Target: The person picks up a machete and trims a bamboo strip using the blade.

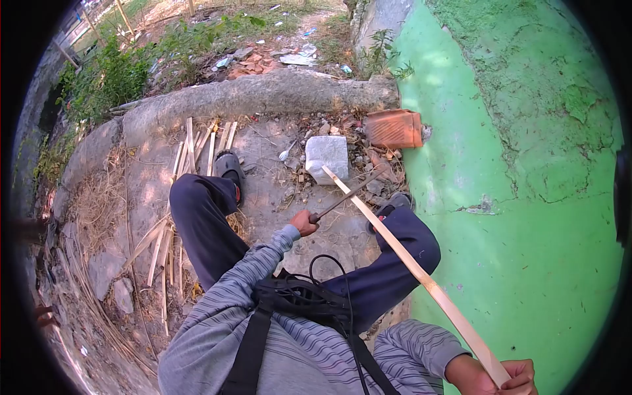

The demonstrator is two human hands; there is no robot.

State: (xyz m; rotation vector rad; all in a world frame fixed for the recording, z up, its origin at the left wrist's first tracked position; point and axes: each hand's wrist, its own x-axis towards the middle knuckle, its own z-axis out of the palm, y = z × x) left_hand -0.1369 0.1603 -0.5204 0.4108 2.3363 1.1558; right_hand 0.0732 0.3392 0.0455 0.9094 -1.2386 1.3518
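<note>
My left hand is closed around the brown handle of a long knife, whose dark, narrow blade points away to the right. At the lower right, my right hand grips the near end of a long, pale bamboo strip. The strip slants up and left across my right knee, and its far end is at the white stone block. Blade and strip cross just in front of the block; whether they touch, I cannot tell.
Several split bamboo pieces lie on the ground at left. An orange hollow brick sits beside the green wall at right. A low concrete kerb runs across the front, with rubble around the block. A black cord loops at my waist.
</note>
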